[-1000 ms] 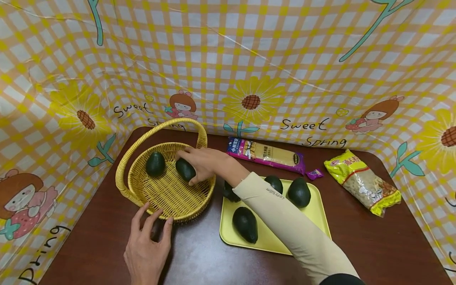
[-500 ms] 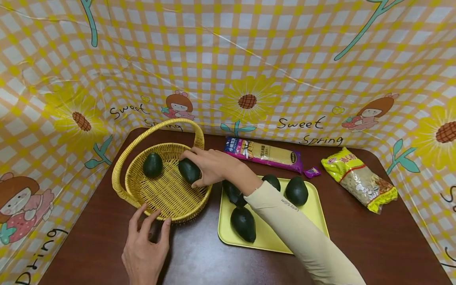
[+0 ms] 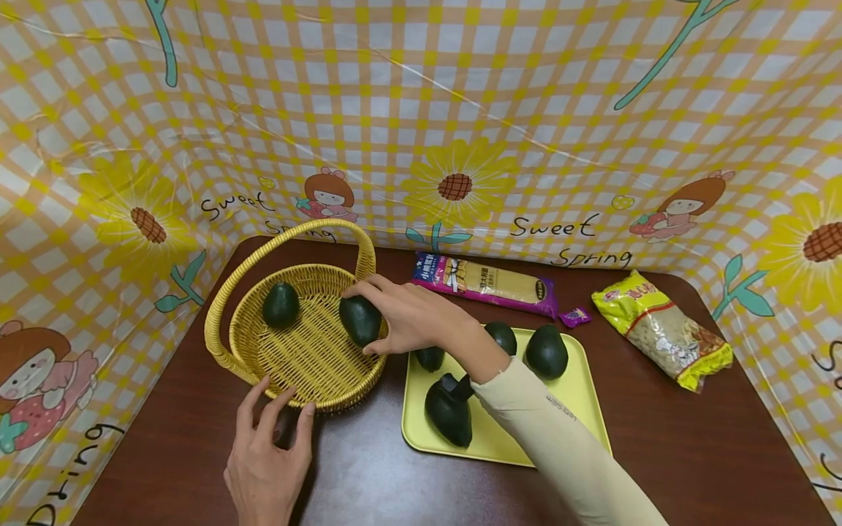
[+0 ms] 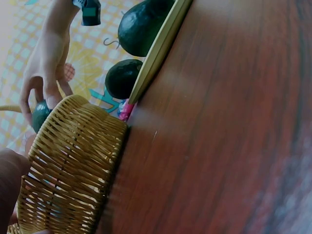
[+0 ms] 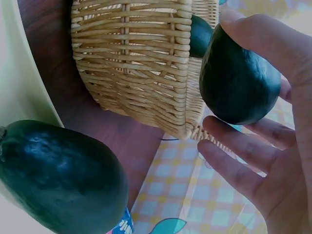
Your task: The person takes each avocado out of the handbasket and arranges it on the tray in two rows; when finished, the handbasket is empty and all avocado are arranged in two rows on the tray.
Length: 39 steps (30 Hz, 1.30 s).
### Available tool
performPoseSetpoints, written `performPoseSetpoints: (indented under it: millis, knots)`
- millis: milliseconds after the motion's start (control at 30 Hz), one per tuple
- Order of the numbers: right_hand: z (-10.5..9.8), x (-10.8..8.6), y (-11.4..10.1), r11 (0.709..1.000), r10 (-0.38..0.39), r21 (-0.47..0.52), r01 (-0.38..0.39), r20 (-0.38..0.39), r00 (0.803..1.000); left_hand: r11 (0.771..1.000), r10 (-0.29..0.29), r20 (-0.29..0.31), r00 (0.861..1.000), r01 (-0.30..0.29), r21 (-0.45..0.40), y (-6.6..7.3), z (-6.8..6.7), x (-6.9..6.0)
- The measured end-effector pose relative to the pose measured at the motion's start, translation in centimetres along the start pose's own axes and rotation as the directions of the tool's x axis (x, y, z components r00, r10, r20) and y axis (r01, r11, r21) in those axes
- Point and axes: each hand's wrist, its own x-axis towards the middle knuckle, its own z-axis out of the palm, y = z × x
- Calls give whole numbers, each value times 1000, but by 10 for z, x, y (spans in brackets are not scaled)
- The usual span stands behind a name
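Note:
My right hand (image 3: pixel 411 314) grips a dark green avocado (image 3: pixel 360 320) between thumb and fingers, over the right side of the yellow wicker basket (image 3: pixel 355 398). The right wrist view shows this held avocado (image 5: pixel 239 78) raised beside the basket's rim (image 5: pixel 187 73). A second avocado (image 3: pixel 281 305) lies inside the basket at the left. My left hand (image 3: pixel 268 453) stays at the basket's front, its fingers spread and slightly bent, fingertips at the rim. On the yellow tray (image 3: pixel 421 438) to the right lie several more avocados (image 3: pixel 449 416), partly hidden by the right forearm.
Behind the tray are a purple noodle packet (image 3: pixel 487 283) and a small purple sachet (image 3: pixel 575 316). A yellow-ended food bag (image 3: pixel 661 329) lies at the right of the brown table (image 3: pixel 368 467). The basket's tall handle (image 3: pixel 263 252) arches over its left and back. Patterned cloth encloses the far side.
My right hand has moved the avocado it holds to the right, from inside the basket toward its right rim. My left hand has stayed at the basket's front.

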Motion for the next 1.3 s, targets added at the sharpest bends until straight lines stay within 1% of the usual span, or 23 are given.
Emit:
performPoseSetpoints:
  millis: [233, 367, 467, 700, 1100, 1200, 1300]
  knots:
    - [-2, -20, 0, 1000, 4, 19, -3, -57, 998, 1000, -4, -1, 1000, 4, 6, -1, 0, 0]
    - [-1, -34, 1, 1000, -6, 28, 8, -96, 995, 1000, -2, -2, 1000, 2, 8, -1, 0, 0]
    - [0, -46, 2, 999, 2, 32, 2, -122, 993, 1000, 2, -5, 1000, -2, 8, -1, -1, 0]
    - [0, -74, -1, 997, 74, 40, -69, -152, 986, 1000, 4, -9, 1000, -4, 10, 0, 0, 1]
    - [1, -115, -8, 990, 140, 50, -133, -214, 967, 1000, -4, -9, 1000, 4, 6, 2, -1, 0]
    - [2, -124, -8, 985, 170, 44, -164, -219, 961, 1000, -9, -9, 1000, 9, 6, 2, -1, 0]
    - [4, -134, -8, 978, 207, 47, -202, -207, 956, 1000, -10, -5, 1000, 10, 8, 2, -1, 0]
